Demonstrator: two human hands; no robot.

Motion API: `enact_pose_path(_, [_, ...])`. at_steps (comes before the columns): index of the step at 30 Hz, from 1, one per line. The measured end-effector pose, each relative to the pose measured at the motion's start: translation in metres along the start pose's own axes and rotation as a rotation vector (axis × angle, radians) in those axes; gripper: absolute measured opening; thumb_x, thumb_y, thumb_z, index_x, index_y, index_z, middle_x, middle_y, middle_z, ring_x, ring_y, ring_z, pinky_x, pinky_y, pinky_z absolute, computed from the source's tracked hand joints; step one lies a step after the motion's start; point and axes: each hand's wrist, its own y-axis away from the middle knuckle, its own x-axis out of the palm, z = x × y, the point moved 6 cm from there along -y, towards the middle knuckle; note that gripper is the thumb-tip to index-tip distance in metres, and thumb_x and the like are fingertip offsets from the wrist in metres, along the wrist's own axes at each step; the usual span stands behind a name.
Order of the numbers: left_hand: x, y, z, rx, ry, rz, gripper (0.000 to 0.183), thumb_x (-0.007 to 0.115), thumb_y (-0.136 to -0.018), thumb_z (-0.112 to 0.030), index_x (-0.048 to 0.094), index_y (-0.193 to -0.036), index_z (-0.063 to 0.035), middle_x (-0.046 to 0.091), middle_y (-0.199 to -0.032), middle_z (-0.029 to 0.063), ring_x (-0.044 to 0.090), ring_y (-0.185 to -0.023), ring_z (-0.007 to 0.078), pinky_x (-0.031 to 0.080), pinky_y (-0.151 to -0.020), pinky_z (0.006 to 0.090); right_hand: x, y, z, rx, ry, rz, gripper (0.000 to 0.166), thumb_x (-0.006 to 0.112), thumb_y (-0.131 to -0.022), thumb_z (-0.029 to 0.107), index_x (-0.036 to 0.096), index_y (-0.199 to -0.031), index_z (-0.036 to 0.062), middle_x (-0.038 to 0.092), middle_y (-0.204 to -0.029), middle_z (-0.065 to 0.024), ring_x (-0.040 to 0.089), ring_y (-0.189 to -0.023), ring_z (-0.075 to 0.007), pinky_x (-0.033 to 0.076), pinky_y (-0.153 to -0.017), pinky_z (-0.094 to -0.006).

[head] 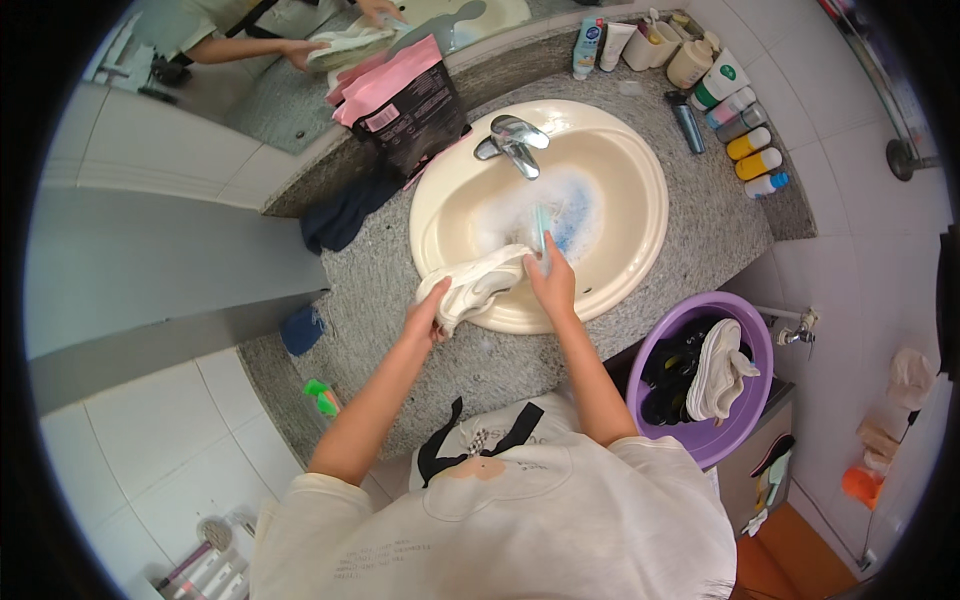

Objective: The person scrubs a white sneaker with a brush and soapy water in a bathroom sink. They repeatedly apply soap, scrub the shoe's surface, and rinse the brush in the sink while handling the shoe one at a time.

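My left hand (426,319) grips a white shoe (480,285) by its near-left end, over the front rim of the cream oval sink (634,277). The shoe lies tilted on its side. In my right hand (551,281) is a pale turquoise brush (541,225), its far end pointing into the basin. The right fingers are close to the shoe's right end; whether they touch it is unclear. White and bluish suds (495,206) lie in the basin below the chrome faucet (517,142).
A purple basin (637,375) at the right holds another white shoe (720,371) and black items. Bottles and tubes (750,154) line the back right. A pink-and-black pouch (409,101) stands behind the sink, near a dark cloth (349,210). A grey partition (172,270) borders the left.
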Motion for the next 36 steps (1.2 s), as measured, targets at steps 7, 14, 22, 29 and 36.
enact_pose_path(7, [-0.027,0.017,0.007,0.256,-0.396,-0.23,0.07,0.075,-0.082,-0.045,0.049,-0.131,-0.0015,0.064,-0.112,0.0125,0.067,-0.09,0.0259,0.055,-0.067,0.0347,0.049,-0.017,-0.044,0.243,-0.478,0.145,0.073,0.067,-0.09,0.042,0.044,-0.14,-0.0063,0.055,-0.135,-0.0236,0.051,-0.127,-0.0313,0.036,-0.108,-0.0357])
enact_pose_path(14, [0.019,0.091,-0.041,0.861,-1.105,-0.25,0.094,0.086,-0.065,-0.041,0.041,-0.134,0.0035,0.054,-0.124,0.023,0.05,-0.121,0.0386,0.048,-0.094,0.0432,0.066,-0.031,-0.073,0.191,-0.457,0.09,0.075,0.066,-0.09,0.04,0.04,-0.143,-0.0054,0.051,-0.139,-0.0231,0.048,-0.129,-0.0306,0.035,-0.109,-0.0361])
enact_pose_path(22, [0.036,0.084,-0.065,0.821,-1.272,-0.219,0.078,0.085,-0.061,-0.037,0.053,-0.125,-0.0049,0.059,-0.117,0.0153,0.061,-0.104,0.0358,0.052,-0.085,0.0428,0.067,-0.04,-0.057,0.149,-0.447,0.147,0.076,0.065,-0.091,0.043,0.039,-0.145,-0.0049,0.051,-0.139,-0.0229,0.048,-0.129,-0.0297,0.036,-0.109,-0.0358])
enact_pose_path(29, [0.015,0.093,-0.067,0.935,-1.243,-0.43,0.068,0.084,-0.058,-0.026,0.054,-0.116,-0.0072,0.058,-0.104,0.0147,0.063,-0.093,0.0366,0.053,-0.076,0.0443,0.081,-0.042,-0.059,0.24,-0.433,0.235,0.056,0.056,-0.096,0.036,0.049,-0.142,0.0045,0.068,-0.116,-0.0183,0.065,-0.106,-0.0266,0.049,-0.091,-0.0363])
enact_pose_path(36, [0.031,0.086,-0.056,0.85,-1.67,-0.335,0.067,0.085,-0.06,-0.03,0.05,-0.11,-0.0027,0.056,-0.103,0.0138,0.06,-0.096,0.0317,0.055,-0.074,0.0438,0.06,-0.046,-0.059,0.199,0.556,0.477,0.045,0.044,-0.094,0.017,0.052,-0.137,0.0065,0.066,-0.113,-0.0261,0.065,-0.103,-0.0387,0.05,-0.089,-0.0453])
